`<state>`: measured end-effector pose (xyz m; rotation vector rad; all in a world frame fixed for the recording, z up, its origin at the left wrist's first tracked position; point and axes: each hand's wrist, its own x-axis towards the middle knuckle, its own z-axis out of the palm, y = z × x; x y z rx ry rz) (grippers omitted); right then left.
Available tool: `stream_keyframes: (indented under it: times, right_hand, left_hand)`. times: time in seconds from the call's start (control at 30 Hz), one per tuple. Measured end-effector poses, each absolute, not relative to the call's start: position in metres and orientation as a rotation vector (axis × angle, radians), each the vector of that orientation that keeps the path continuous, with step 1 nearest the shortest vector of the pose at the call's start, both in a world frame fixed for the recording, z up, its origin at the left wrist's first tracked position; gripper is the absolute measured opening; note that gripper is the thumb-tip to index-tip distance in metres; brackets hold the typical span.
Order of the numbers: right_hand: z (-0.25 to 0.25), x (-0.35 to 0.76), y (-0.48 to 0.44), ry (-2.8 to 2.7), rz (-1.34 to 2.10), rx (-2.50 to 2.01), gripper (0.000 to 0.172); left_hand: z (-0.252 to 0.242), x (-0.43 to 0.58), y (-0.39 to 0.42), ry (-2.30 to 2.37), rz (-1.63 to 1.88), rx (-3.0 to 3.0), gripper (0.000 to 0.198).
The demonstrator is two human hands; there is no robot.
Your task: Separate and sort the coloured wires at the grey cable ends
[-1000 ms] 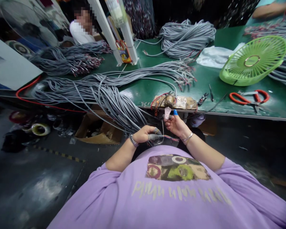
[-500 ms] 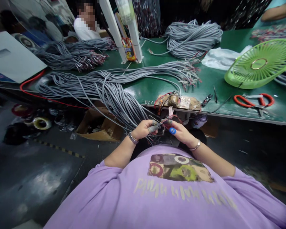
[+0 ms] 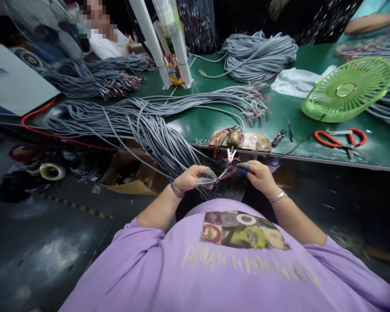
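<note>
My left hand [image 3: 199,177] is closed, with thumb and fingers pinching the end of a grey cable [image 3: 206,182]. Thin red, dark and pale wires [image 3: 226,174] fan out from that end toward the right. To the right of the wire tips is my right hand [image 3: 258,175], its fingers pressed together in a pinch; whatever may be between them is hidden. Grey coverings wrap fingertips on both hands, and a blue one shows on the right. Just beyond the wires, a pink clip [image 3: 230,155] sits at the table edge by a small board [image 3: 255,141] carrying wires and a brown lump.
Grey cable bundles [image 3: 162,130] lie across the green table [image 3: 208,123], one hanging over its front edge. Red-handled pliers [image 3: 341,138], small nippers [image 3: 279,138] and a green fan [image 3: 346,89] occupy the right side. A cardboard box [image 3: 132,175] stands below. Other people sit across.
My right hand has moved right, away from the left, and the wires now show spread between them. The left hand keeps hold of the cable. The view has shifted slightly.
</note>
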<state>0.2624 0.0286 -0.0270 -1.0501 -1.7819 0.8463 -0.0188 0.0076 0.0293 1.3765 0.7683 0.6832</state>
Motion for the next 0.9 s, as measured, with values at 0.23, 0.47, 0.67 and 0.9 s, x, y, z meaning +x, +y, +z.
stream_keyframes:
  times: [0.23, 0.47, 0.67, 0.9]
  right_hand:
    - [-0.039, 0.246, 0.043, -1.125, 1.612, -1.1, 0.048]
    - [-0.02, 0.212, 0.068, -0.864, 1.89, -0.962, 0.047]
    - [-0.02, 0.202, 0.072, -0.733, 1.957, -0.884, 0.049]
    - [-0.023, 0.19, 0.075, -0.497, 1.901, -0.88, 0.043]
  left_hand:
    - [0.017, 0.003, 0.028, 1.002, 1.18, 1.816, 0.031]
    - [-0.003, 0.015, 0.043, 1.077, 1.179, 1.788, 0.031]
    - [-0.007, 0.014, 0.041, 1.065, 1.082, 1.807, 0.028]
    - [-0.008, 0.017, 0.044, 1.043, 1.107, 1.865, 0.028]
